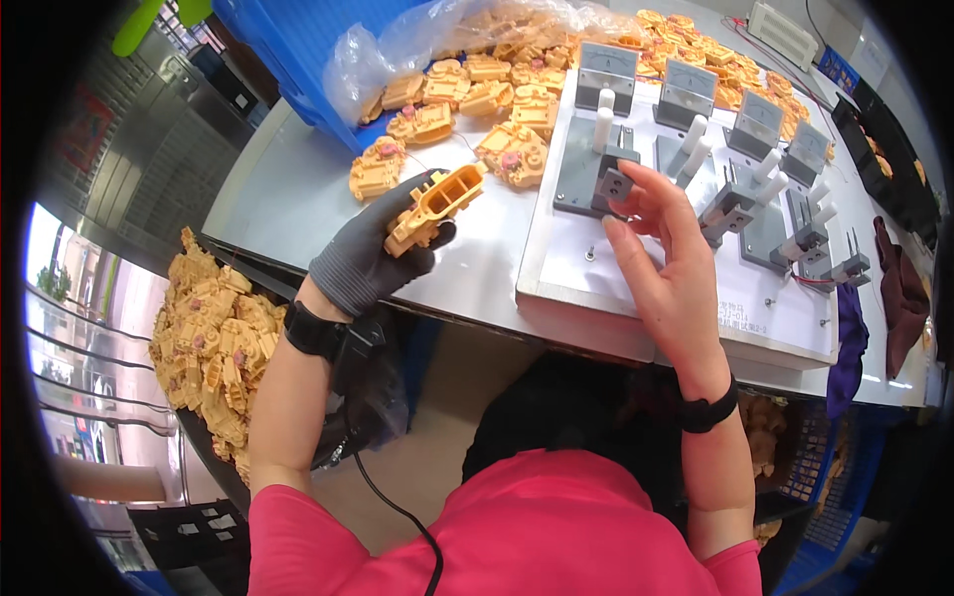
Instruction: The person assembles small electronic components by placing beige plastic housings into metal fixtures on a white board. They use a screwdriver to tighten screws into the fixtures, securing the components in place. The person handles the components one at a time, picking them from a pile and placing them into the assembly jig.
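A factory assembly station: ahead of the hands, the counter carries a row of grey test fixtures and heaps of identical orange plastic housings.

on your counter a heap of orange plastic parts spills from a clear plastic bag beside a blue crate. to your left a bin holds more orange parts. further right on the white board, grey meters stand in a row, and dark cloths lie at the counter's right end.
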### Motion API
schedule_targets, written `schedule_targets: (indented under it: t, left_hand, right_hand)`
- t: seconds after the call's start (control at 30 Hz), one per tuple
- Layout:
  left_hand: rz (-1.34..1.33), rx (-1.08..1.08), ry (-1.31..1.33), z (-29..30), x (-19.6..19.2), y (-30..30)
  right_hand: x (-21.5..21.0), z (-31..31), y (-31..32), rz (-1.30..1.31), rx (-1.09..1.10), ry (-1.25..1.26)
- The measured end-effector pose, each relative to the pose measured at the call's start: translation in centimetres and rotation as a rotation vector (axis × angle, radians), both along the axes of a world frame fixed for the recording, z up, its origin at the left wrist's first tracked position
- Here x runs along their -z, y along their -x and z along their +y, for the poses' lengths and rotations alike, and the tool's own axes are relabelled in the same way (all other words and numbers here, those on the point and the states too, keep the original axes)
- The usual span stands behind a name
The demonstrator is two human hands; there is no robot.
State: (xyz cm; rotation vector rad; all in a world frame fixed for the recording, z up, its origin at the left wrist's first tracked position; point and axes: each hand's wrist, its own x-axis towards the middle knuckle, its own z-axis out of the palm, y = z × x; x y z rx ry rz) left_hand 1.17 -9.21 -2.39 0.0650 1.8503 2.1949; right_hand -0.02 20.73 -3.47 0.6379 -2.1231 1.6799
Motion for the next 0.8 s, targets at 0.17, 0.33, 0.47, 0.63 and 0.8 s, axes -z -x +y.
schedule_targets:
  t: [0.17, 0.33, 0.47, 0.63, 0.8]
  left_hand:
    - [-0.35, -0.018, -0.603, 2.7, -2.4, 1.5]
    - [-0.315, -0.003, -0.511, 4.2, -3.0, 3.2]
    - [-0.309, -0.027, -0.458, 4.4, -3.0, 4.4]
    - [-0.091, -0.116, -0.198, 5.6, -3.6, 7.1]
    - [0.363, -0.241, 0.381, 9.2, -4.6, 11.4]
  right_hand:
    - [0.0, 0.2, -0.2, 0.004, -0.043, -0.004]
    - [-0.4, 0.3, -0.4, -0.011, -0.071, -0.023]
    - [-0.8, 0.4, -0.4, 0.026, -0.092, -0.006]
    - [-0.9, 0.8, -0.3, 0.027, -0.147, 0.006]
    - [-0.9, 0.5, -0.7, 0.044, -0.139, 0.02]
